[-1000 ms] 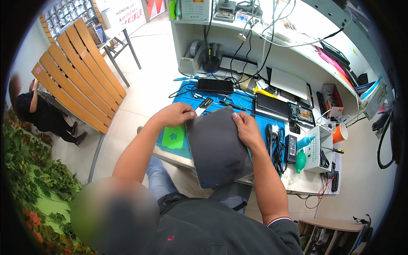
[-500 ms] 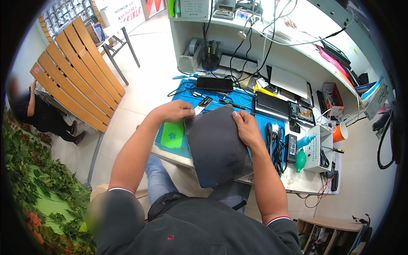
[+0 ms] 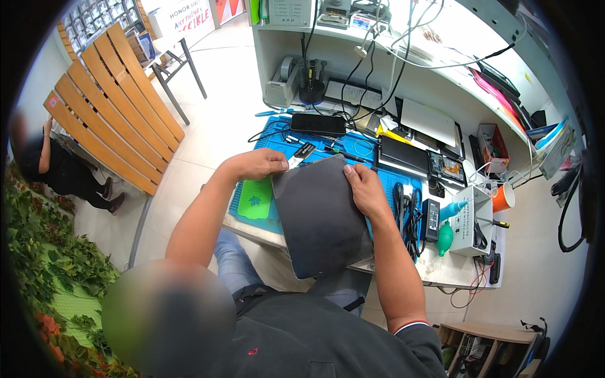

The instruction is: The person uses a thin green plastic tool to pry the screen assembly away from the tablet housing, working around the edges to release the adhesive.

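Our right hand clamps one dark panel over the blue mat's near edge; our left hand pinches together beside the panel's corner, on what we cannot tell. Upon the mat we count one green card, one phone; right of it, one green blower.

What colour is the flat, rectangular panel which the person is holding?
The flat, rectangular panel is dark grey, nearly black; the head view shows it best.

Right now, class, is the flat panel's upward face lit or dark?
Dark: the flat panel in the right hand shows a dull, blackish face, with no glow or picture.
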Motion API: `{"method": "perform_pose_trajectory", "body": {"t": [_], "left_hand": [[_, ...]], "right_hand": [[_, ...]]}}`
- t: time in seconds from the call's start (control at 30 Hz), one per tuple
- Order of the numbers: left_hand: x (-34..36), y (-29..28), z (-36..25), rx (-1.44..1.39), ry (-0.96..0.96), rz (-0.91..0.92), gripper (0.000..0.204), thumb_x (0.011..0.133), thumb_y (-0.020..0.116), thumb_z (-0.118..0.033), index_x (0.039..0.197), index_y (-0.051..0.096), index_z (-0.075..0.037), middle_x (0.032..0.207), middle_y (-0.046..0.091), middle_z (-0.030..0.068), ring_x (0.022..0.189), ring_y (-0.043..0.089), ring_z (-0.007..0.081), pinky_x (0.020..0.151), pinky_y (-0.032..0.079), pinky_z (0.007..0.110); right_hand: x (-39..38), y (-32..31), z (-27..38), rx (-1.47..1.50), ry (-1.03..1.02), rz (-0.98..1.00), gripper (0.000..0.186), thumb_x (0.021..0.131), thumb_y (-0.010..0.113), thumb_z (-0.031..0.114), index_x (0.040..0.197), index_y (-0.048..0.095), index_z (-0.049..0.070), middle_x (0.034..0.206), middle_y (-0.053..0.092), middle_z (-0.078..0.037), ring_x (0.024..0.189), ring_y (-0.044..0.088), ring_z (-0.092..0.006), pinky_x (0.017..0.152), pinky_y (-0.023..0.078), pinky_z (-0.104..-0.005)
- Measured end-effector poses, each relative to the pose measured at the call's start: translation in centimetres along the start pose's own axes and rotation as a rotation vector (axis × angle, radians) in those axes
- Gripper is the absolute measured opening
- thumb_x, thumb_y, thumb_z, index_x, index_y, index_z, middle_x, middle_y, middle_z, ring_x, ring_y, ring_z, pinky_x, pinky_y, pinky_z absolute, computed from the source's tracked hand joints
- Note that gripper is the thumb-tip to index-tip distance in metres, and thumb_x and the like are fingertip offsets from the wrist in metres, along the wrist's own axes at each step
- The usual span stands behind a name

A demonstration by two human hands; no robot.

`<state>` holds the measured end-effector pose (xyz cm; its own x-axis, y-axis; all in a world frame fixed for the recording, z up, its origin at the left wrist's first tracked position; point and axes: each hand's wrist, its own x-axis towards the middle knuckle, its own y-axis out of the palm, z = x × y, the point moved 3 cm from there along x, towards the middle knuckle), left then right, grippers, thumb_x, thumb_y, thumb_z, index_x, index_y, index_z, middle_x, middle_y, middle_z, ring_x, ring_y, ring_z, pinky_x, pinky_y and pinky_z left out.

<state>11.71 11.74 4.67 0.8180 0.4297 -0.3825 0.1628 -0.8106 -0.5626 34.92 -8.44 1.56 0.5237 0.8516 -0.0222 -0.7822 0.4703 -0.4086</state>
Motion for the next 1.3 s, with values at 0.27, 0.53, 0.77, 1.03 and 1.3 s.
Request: {"method": "perform_pose_trajectory", "body": {"t": [0.27, 0.53, 0.77, 1.03, 1.3], "left_hand": [[0.5, -0.5, 0.7, -0.093, -0.065, 0.079, 0.032, 0.109, 0.064, -0.038, 0.115, 0.076, -0.009, 0.099, 0.069, -0.0007, 0.091, 0.058, 0.0108, 0.083, 0.046, 0.028], [0.0, -0.7, -0.9, -0.202, 0.050, 0.117, 0.025, 0.106, 0.067, -0.020, 0.126, 0.077, -0.008, 0.109, 0.075, -0.0014, 0.097, 0.063, 0.0097, 0.087, 0.049, 0.027], [0.9, -1.1, -0.2, -0.216, 0.031, 0.161, 0.022, 0.103, 0.069, -0.018, 0.120, 0.079, -0.007, 0.097, 0.073, -0.0020, 0.080, 0.058, 0.0083, 0.073, 0.047, 0.026], [1.8, -1.0, 0.5, -0.291, 0.076, 0.175, 0.025, 0.100, 0.075, -0.023, 0.113, 0.080, -0.002, 0.083, 0.070, -0.0011, 0.069, 0.057, 0.0080, 0.064, 0.046, 0.025], [2.4, -1.7, 1.9, -0.528, 0.161, 0.328, 0.023, 0.103, 0.076, -0.019, 0.114, 0.079, 0.001, 0.085, 0.073, -0.0006, 0.068, 0.060, 0.0068, 0.064, 0.048, 0.022]], "right_hand": [[-0.2, -0.1, 0.6, -0.032, 0.030, 0.002, 0.041, 0.112, 0.062, 0.036, 0.103, 0.071, -0.003, 0.082, 0.069, -0.014, 0.076, 0.060, -0.0206, 0.074, 0.050, -0.0393], [0.1, 0.0, -0.3, 0.006, 0.041, 0.039, 0.038, 0.115, 0.060, 0.034, 0.106, 0.072, -0.001, 0.086, 0.068, -0.001, 0.079, 0.057, -0.0102, 0.074, 0.050, -0.0305], [0.0, 0.0, -0.1, -0.003, 0.038, 0.039, 0.040, 0.115, 0.060, 0.036, 0.106, 0.071, -0.001, 0.086, 0.067, -0.001, 0.080, 0.056, -0.0096, 0.074, 0.049, -0.0302], [-0.1, 0.0, 0.0, 0.034, 0.007, -0.005, 0.042, 0.113, 0.064, 0.036, 0.099, 0.069, -0.003, 0.079, 0.065, -0.009, 0.074, 0.053, -0.0162, 0.070, 0.047, -0.0371], [-0.2, -0.2, 0.4, 0.048, 0.007, 0.009, 0.040, 0.112, 0.065, 0.035, 0.101, 0.071, -0.003, 0.077, 0.063, -0.004, 0.074, 0.051, -0.0129, 0.068, 0.045, -0.0344]]}}
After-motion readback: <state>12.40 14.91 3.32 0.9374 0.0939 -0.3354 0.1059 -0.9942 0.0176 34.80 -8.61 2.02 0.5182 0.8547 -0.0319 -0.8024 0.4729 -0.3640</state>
